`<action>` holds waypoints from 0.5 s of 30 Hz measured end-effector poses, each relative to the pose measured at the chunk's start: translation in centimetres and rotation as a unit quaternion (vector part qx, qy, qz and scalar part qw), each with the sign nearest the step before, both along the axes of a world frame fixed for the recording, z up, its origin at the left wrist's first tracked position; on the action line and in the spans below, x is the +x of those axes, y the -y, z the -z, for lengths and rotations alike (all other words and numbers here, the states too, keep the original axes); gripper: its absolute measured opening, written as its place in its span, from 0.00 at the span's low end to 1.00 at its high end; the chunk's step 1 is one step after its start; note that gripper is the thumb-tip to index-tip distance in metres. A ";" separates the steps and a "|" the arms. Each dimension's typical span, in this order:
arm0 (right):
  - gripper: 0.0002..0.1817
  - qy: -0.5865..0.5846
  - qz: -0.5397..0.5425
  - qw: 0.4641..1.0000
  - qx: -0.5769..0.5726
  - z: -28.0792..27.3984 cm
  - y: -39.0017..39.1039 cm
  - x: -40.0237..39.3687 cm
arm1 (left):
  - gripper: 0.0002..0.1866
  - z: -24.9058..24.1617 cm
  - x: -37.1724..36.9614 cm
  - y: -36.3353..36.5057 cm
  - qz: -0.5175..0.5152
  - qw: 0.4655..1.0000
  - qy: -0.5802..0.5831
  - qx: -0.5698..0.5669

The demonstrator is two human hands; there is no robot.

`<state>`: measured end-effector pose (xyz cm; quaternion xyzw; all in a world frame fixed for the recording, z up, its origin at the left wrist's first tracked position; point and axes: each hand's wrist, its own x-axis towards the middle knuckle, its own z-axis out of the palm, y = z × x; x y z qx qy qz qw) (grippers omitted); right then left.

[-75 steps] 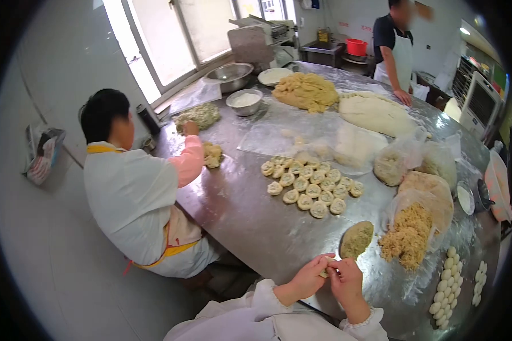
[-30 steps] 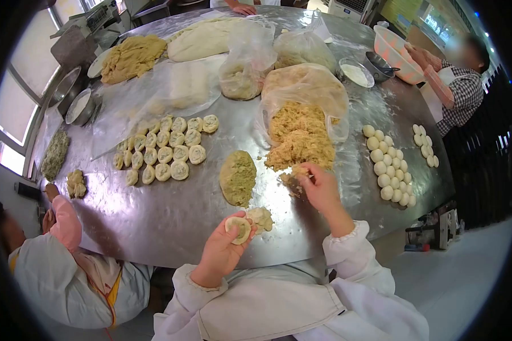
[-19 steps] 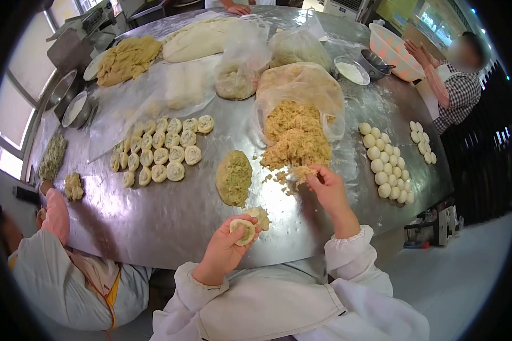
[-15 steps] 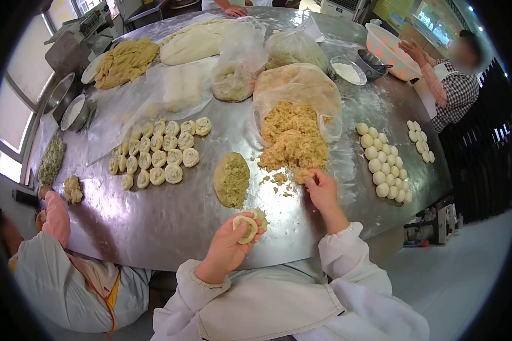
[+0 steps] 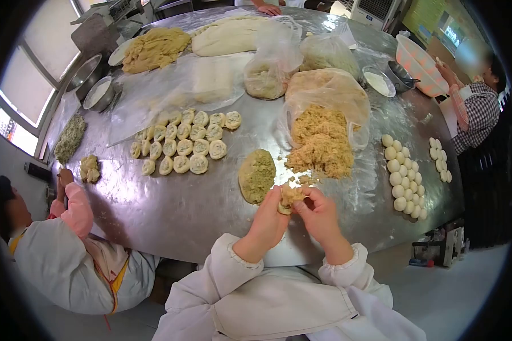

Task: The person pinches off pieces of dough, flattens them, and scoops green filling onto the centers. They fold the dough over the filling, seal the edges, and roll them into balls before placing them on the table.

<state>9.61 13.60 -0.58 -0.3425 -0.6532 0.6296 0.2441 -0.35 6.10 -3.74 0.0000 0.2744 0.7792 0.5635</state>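
Observation:
Near the front of the steel table, my left hand (image 5: 269,224) is closed round a small dough wrapper (image 5: 284,209), mostly hidden by the fingers. Fingers of my right hand (image 5: 320,217) pinch a clump of crumbly yellow filling (image 5: 292,195), which sits over the wrapper between both hands. Just beyond them spills a heap of the same filling (image 5: 323,139) from a clear plastic bag (image 5: 355,108). To the left of the heap lies a mound of greenish filling (image 5: 257,176) on the metal.
Rows of coiled dough pieces (image 5: 183,146) lie left of centre, and white dough balls (image 5: 403,182) at right. Behind are a large dough slab (image 5: 227,37), bagged filling (image 5: 330,54), bowls (image 5: 99,94) and a basket (image 5: 418,62). Co-workers stand at left, right and far side.
My right hand has brought filling from the heap leftward to the wrapper. My left hand has moved up and right to meet it. The whole view has shifted slightly.

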 end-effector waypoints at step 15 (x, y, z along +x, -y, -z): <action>0.13 0.059 0.020 0.984 0.166 0.2 -4.0 1.4 | 0.18 -0.5 -1.0 2.0 0.044 0.997 -0.048 -0.051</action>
